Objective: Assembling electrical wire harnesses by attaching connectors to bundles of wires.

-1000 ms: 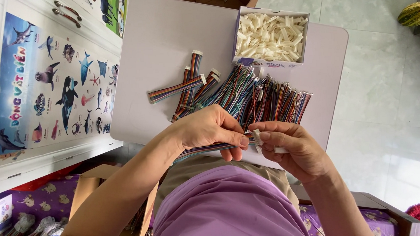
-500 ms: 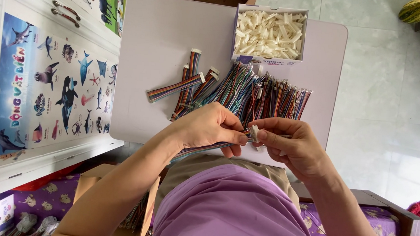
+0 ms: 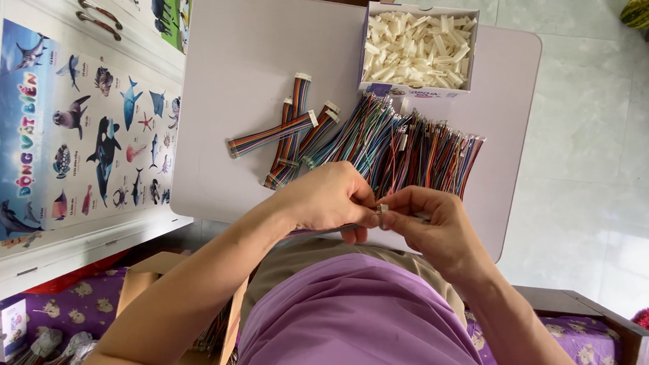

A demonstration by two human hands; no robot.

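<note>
**Fitting a small white connector onto a ribbon cable end, low in the centre of the frame**

The lilac table (image 3: 240, 89) fills the upper middle of the frame, and the work happens at its near edge. Just above the hands, the big fan of loose multicoloured wires (image 3: 415, 143) lies centre-right, with finished ribbon cables (image 3: 286, 132) in a smaller bunch to its left. The left hand (image 3: 323, 201) and the right hand (image 3: 429, 225) meet fingertip to fingertip, both pinched narrow: the right thumb and forefinger hold a tiny white connector (image 3: 383, 208), while the left fingers close on a cable end that is mostly hidden beneath them. To do this well, I judge that the wire tips should be kept flat and in colour order, lined square to the housing, and pressed straight in rather than at a slant; bracing the wrists on the table edge would steady so small a fit.

As for packages and signs: a tall white panel (image 3: 68, 139) on the left side carries a chart of sea animals in blue, black and grey with coloured lettering down its edge. A second, greener picture sheet (image 3: 167, 4) sits at the upper left. At top centre, an open white cardboard box (image 3: 421, 10) with a blue-purple printed band on its near wall holds a heap of white plastic housings (image 3: 416, 50). A brown carton (image 3: 141, 284) stands at lower left.
</note>
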